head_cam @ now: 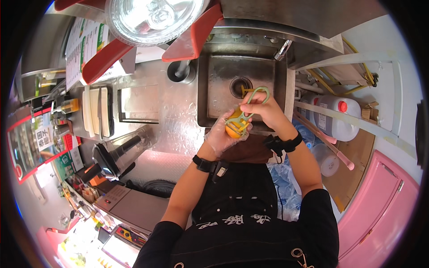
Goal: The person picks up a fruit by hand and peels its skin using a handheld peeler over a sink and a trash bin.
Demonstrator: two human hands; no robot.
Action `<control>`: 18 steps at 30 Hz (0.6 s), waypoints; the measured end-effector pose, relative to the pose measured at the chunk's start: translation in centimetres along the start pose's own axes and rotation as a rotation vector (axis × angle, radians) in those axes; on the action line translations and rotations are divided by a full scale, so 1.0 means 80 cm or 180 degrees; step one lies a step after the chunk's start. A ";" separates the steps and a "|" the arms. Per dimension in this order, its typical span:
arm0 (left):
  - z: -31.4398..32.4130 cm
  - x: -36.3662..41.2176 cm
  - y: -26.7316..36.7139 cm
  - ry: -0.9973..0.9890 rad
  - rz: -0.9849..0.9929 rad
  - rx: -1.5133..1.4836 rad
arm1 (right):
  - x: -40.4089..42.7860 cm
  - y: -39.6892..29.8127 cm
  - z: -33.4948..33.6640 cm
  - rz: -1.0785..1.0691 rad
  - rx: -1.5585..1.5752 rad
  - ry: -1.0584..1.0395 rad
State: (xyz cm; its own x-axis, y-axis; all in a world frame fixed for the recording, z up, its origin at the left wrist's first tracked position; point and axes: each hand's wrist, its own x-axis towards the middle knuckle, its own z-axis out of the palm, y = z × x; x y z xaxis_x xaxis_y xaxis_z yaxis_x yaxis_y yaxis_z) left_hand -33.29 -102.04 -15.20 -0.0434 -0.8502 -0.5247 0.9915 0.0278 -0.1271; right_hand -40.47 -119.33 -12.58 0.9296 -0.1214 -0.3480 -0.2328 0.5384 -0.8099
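Observation:
My left hand [218, 134], in a clear plastic glove, grips an orange-yellow fruit [234, 133] that looks like a mango. Pinched in my right hand [266, 110] is a pale green peeler [268, 95] with a looped handle. Its head lies across the top of the fruit, partly covering it. Both hands are over the near edge of a stainless steel sink [218, 90]. A yellow-orange strip of peel [248, 89] shows just beyond my right fingers, near the drain [234, 87]; whether it hangs or lies there I cannot tell.
A chrome faucet [283, 50] juts over the sink's far right corner. Left of the sink are a metal cup [172, 72], a clear blender jug [144, 137] and a knife [100, 114] beside a cutting board [92, 110]. Plastic jugs [338, 124] stand right, behind a white frame [355, 119].

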 end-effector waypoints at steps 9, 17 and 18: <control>0.029 -0.012 -0.006 0.0145 0.0289 0.0607 | 0.007 0.006 -0.030 0.0169 0.0766 0.0235; 0.023 -0.025 0.011 -0.0180 0.0191 0.0657 | 0.042 0.045 -0.072 -0.0052 0.1671 0.0431; 0.025 -0.025 0.014 -0.0187 0.0178 0.0659 | 0.050 0.060 -0.094 -0.0154 0.1205 0.0679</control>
State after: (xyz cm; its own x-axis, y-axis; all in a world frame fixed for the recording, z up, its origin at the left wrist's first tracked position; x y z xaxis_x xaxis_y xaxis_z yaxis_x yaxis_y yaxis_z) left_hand -31.87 -101.38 -12.58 0.0134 -0.8797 -0.4753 0.9965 -0.0277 0.0794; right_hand -40.02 -123.49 -21.41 0.8477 -0.3021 -0.4360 -0.0325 0.7908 -0.6112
